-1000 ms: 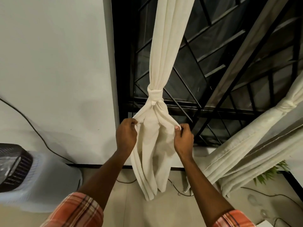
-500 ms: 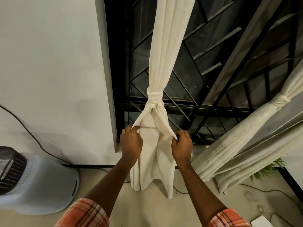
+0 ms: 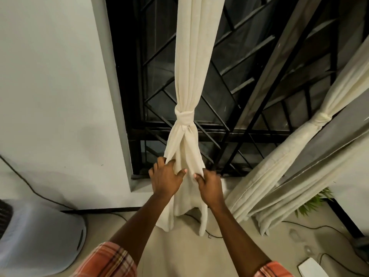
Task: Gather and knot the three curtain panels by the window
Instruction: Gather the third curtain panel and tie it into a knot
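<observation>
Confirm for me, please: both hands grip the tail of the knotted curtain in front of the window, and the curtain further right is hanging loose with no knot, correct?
Not quite. The head view shows the curtain further right is knotted too, its knot sitting partway up. The rest holds: left hand and right hand both grip the tail of the knotted curtain in front of the window.

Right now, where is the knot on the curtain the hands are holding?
In the head view, the knot sits centre frame, in front of the black window grille, above the left hand and right hand gripping the curtain's loose tail.
</observation>
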Available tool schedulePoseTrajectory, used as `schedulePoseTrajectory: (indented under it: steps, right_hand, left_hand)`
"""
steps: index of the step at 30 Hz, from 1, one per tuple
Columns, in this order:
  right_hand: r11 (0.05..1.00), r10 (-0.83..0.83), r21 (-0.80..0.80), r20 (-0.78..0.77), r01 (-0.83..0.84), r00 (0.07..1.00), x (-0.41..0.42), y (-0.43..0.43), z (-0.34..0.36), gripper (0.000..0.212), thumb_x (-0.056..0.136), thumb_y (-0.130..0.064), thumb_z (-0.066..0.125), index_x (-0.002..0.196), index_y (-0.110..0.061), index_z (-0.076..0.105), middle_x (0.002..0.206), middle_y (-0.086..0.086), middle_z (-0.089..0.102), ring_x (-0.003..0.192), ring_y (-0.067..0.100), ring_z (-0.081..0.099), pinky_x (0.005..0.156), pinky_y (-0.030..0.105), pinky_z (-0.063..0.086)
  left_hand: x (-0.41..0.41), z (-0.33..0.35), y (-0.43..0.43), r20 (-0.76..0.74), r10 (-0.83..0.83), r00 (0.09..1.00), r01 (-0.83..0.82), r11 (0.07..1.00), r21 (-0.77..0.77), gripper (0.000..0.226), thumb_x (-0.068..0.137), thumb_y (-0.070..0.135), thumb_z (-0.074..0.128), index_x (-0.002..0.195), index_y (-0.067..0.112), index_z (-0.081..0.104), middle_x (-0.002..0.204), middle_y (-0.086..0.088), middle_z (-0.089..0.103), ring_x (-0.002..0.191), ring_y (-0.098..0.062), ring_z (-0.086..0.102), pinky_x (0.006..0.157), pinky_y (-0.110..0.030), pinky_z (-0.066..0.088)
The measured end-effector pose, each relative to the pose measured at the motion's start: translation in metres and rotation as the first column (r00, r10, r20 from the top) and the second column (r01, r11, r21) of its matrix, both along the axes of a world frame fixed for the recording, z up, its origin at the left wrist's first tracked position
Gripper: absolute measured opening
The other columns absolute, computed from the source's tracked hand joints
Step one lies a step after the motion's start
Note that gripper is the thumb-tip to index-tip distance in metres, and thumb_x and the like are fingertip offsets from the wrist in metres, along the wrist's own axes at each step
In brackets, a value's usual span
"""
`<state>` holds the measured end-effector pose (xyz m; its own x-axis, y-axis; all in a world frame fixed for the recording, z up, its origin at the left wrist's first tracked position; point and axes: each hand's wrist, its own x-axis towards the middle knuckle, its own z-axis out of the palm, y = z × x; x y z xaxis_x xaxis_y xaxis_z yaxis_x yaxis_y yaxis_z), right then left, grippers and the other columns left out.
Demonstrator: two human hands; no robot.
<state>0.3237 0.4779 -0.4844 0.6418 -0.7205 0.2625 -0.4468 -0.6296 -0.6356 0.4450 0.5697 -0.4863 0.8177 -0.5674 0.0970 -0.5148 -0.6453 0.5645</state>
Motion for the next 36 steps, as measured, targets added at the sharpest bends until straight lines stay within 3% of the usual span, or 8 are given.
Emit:
schedulePoseTrajectory:
  steps: [5,8,12,16,23,28,31,36]
  right_hand:
    - [0.974,0.117,0.196,-0.027,-0.109,0.993,-0.006,0.001,0.000,0.033,0.085,-0.021,0.068,0.116,-0.013,0.062,0.106,0.001,0.067,0.094,0.017,0.063,0.078,0.031,0.052]
    - [0.971,0.101,0.225,-0.075,-0.081,0.992,-0.013,-0.007,-0.002,0.044,0.082,-0.019,0.070,0.124,-0.015,0.058,0.115,0.000,0.065,0.101,0.018,0.062,0.085,0.028,0.049]
    - [0.975,-0.218,0.033,-0.039,0.219,0.975,-0.025,-0.033,0.003,0.021,0.082,-0.006,0.062,0.101,-0.013,0.066,0.098,0.006,0.067,0.089,0.025,0.064,0.069,0.029,0.048]
    - [0.917,-0.397,-0.044,-0.018,0.396,0.917,-0.034,-0.060,0.011,0.026,0.079,0.003,0.059,0.100,-0.010,0.068,0.096,0.007,0.067,0.085,0.025,0.063,0.064,0.025,0.042]
    - [0.989,-0.021,0.136,-0.209,0.050,0.978,-0.018,-0.040,-0.031,0.022,0.093,-0.017,0.055,0.110,-0.009,0.066,0.100,0.012,0.071,0.092,0.031,0.066,0.076,0.034,0.052]
    - [0.844,0.337,0.475,-0.111,-0.248,0.935,-0.013,-0.024,-0.034,0.037,0.091,-0.015,0.059,0.128,-0.018,0.059,0.120,0.003,0.066,0.108,0.019,0.063,0.093,0.028,0.050]
    - [0.812,0.342,0.535,-0.111,-0.233,0.933,-0.009,-0.022,-0.039,0.054,0.085,-0.024,0.069,0.136,-0.024,0.050,0.127,-0.004,0.061,0.114,0.016,0.059,0.101,0.036,0.047]
    - [0.899,0.207,0.419,-0.161,-0.123,0.965,-0.001,-0.020,-0.040,0.033,0.093,-0.025,0.058,0.126,-0.022,0.059,0.116,0.000,0.067,0.107,0.020,0.064,0.095,0.035,0.051]
  left_hand:
    - [-0.005,0.004,-0.024,-0.036,0.068,0.997,-0.069,0.998,-0.013,0.046,0.083,0.048,0.063,0.119,0.019,0.061,0.118,-0.008,0.051,0.116,-0.028,0.050,0.103,-0.046,0.033]
    - [-0.005,0.005,-0.033,-0.038,0.074,0.997,-0.075,0.997,-0.016,0.034,0.086,0.043,0.061,0.108,0.018,0.066,0.112,-0.007,0.055,0.110,-0.027,0.054,0.100,-0.044,0.035]
    - [-0.002,0.002,-0.026,0.035,0.077,0.996,-0.076,0.996,-0.040,0.028,0.088,0.037,0.058,0.093,0.012,0.071,0.101,-0.008,0.058,0.094,-0.026,0.058,0.096,-0.045,0.039]
    - [0.009,-0.008,-0.005,0.040,0.122,0.992,-0.115,0.982,-0.150,0.030,0.086,0.031,0.061,0.091,0.004,0.071,0.088,-0.009,0.055,0.080,-0.029,0.058,0.082,-0.049,0.050]
    - [-0.043,-0.018,-0.006,-0.299,-0.199,0.933,0.085,0.931,-0.355,0.040,0.095,0.033,0.053,0.126,0.009,0.058,0.121,0.001,0.057,0.108,-0.020,0.059,0.089,-0.030,0.050]
    - [-0.056,-0.024,-0.009,-0.278,-0.220,0.935,0.163,0.964,-0.212,0.038,0.092,0.022,0.059,0.129,0.013,0.056,0.135,-0.004,0.052,0.120,-0.023,0.054,0.101,-0.032,0.043]
    - [-0.055,-0.032,-0.003,-0.252,-0.253,0.934,0.215,0.962,-0.167,0.035,0.088,0.009,0.061,0.123,0.014,0.062,0.136,-0.003,0.050,0.124,-0.022,0.051,0.103,-0.028,0.040]
    - [-0.055,-0.040,0.003,-0.174,-0.161,0.972,0.138,0.981,-0.140,0.016,0.092,0.014,0.058,0.105,0.020,0.066,0.117,0.000,0.060,0.108,-0.018,0.059,0.089,-0.017,0.043]
